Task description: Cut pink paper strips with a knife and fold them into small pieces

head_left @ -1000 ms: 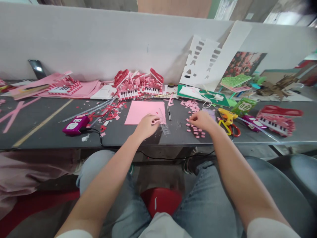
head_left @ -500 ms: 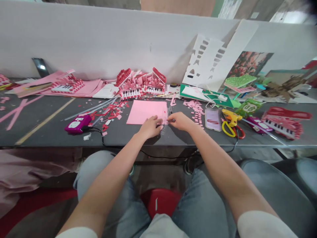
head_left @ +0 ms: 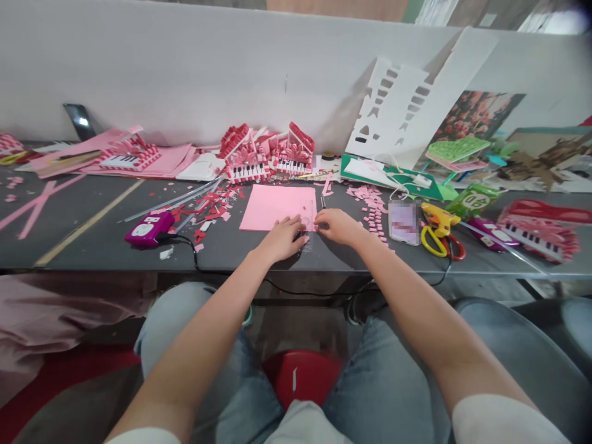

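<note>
A square pink sheet [head_left: 272,206] lies flat on the dark table, with a clear ruler [head_left: 308,242] along its right edge. My left hand [head_left: 284,239] rests over the sheet's lower right corner and the ruler, fingers spread and thumb apart. Just to its right, my right hand [head_left: 337,224] is closed in a pinch at the sheet's edge. From behind its fingers a slim tool [head_left: 323,201] sticks up; I cannot make out its exact kind. Small pink cut pieces [head_left: 374,222] lie right of this hand.
Red and pink paper pianos [head_left: 247,169] stand at the back. Red scraps [head_left: 213,203] and a purple box [head_left: 148,229] with a black cord lie left. To the right are a phone [head_left: 404,223], a yellow glue gun [head_left: 440,219] and scissors [head_left: 435,242]. White cut-out boards [head_left: 393,105] lean on the partition.
The view has shifted slightly, so most things appear a little farther right. My hands stay at the sheet's right edge; the right fingers have shifted slightly. The sheet stays under my left hand.
</note>
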Available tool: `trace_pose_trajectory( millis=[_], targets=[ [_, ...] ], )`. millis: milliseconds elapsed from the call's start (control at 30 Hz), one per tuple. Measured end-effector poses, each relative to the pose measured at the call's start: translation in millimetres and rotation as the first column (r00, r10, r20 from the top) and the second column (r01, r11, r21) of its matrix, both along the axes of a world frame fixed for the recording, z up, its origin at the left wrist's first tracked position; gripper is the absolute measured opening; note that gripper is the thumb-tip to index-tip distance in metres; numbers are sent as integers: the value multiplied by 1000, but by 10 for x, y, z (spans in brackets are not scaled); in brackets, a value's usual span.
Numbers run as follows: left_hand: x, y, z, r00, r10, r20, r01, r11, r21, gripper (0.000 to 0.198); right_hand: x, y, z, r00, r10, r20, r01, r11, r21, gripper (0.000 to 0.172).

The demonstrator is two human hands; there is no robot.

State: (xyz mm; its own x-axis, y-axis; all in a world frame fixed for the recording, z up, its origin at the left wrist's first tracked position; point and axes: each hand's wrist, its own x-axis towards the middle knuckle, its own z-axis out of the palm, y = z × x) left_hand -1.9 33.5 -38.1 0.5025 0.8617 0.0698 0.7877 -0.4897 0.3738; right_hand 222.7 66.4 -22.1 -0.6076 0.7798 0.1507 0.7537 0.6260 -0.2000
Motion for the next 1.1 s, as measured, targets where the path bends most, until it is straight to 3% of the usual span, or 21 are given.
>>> trace_pose_trajectory(
  millis=[167, 400, 600, 1100],
  targets=[
    [-6, 22, 4, 1000, 5, 9, -4, 999, -39, 36, 22, 50, 52, 995, 7, 96, -2, 999, -50, 21],
    [-36, 51, -7, 999, -24, 44, 24, 1000, 4, 33, -55, 77, 172, 955, 61, 291, -64, 998, 2, 20],
    [-32, 44, 7, 999, -46, 3, 46, 999, 16, 39, -100, 2, 161, 936, 47, 349, -65, 997, 39, 20],
    [-8, 155, -92, 995, -98, -33, 100, 994, 48, 42, 91, 153, 44, 988, 102, 112, -97, 994, -56, 26]
  ],
)
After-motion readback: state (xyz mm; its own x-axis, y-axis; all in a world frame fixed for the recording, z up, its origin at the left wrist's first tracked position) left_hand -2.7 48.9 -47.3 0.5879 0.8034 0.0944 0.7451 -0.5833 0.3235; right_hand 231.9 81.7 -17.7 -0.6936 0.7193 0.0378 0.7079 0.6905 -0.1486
